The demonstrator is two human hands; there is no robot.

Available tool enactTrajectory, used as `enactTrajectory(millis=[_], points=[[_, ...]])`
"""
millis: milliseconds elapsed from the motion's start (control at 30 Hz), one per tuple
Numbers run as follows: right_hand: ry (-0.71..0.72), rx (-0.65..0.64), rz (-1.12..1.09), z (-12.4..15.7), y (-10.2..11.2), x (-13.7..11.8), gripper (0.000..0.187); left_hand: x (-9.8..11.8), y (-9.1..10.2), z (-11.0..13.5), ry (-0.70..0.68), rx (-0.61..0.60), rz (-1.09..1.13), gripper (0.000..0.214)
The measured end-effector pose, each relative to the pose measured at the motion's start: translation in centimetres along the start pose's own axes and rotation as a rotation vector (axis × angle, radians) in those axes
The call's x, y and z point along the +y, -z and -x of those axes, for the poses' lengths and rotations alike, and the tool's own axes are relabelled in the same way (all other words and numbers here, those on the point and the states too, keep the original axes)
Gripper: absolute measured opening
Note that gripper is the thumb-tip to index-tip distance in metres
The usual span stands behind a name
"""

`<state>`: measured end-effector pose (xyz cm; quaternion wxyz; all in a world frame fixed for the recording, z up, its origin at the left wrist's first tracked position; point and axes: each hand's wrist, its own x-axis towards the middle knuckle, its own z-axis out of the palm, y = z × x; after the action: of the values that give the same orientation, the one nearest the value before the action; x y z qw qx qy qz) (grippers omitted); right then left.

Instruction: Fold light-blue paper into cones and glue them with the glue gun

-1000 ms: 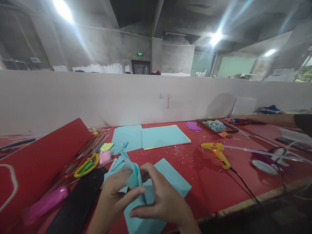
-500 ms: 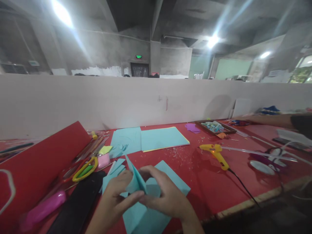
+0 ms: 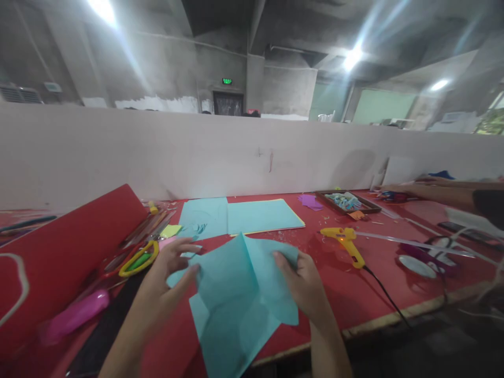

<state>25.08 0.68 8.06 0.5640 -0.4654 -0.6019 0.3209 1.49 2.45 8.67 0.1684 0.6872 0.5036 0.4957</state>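
I hold a creased light-blue paper sheet [image 3: 240, 294] up over the front of the red table [image 3: 338, 294]. My left hand [image 3: 167, 270] pinches its left edge, with the other fingers spread. On the sheet's right edge, my right hand [image 3: 303, 283] grips with the thumb on top. A fold ridge runs down the middle of the sheet. More light-blue paper pieces [image 3: 177, 275] lie under and behind my left hand.
Flat blue sheets [image 3: 240, 216] lie further back. Yellow-handled scissors [image 3: 139, 258], a pink tool [image 3: 73, 317] and a red board [image 3: 59, 262] sit at the left. A yellow glue gun [image 3: 344, 242] with its cord lies right. Another person's arm [image 3: 444, 194] reaches by a tray [image 3: 346, 201].
The folded paper between my hands has been opened out into a wide sheet. My hands have moved apart to its left and right edges.
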Motion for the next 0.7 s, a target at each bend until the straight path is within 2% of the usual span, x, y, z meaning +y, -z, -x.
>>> enactTrajectory(millis=[100, 167, 267, 367, 500, 600, 700], points=[[0.084, -0.082, 0.029, 0.3, -0.5, -1.0, 0.03, 0.8, -0.7, 0.1, -0.162, 0.147, -0.365, 0.044], [0.136, -0.15, 0.051, 0.6, -1.1, -1.7, 0.029, 1.9, -1.3, 0.6, -0.306, 0.205, -0.57, 0.038], [0.18, -0.228, 0.045, 1.0, -1.7, -2.1, 0.028, 3.5, -2.1, 1.3, -0.403, 0.188, -0.615, 0.034], [0.177, -0.238, 0.012, 1.2, -1.8, -1.9, 0.028, 4.4, -2.5, 1.6, -0.296, 0.127, -0.477, 0.033], [0.117, -0.237, -0.051, 1.1, -1.8, -1.7, 0.027, 5.1, -2.5, 1.3, -0.155, 0.103, -0.261, 0.032], [0.084, -0.229, -0.091, 1.0, -1.9, -1.7, 0.027, 5.4, -2.2, 1.2, -0.114, 0.14, -0.138, 0.033], [0.0, -0.194, -0.113, 0.9, -2.2, -1.5, 0.037, 5.3, -2.0, 1.2, -0.071, 0.192, -0.102, 0.034]])
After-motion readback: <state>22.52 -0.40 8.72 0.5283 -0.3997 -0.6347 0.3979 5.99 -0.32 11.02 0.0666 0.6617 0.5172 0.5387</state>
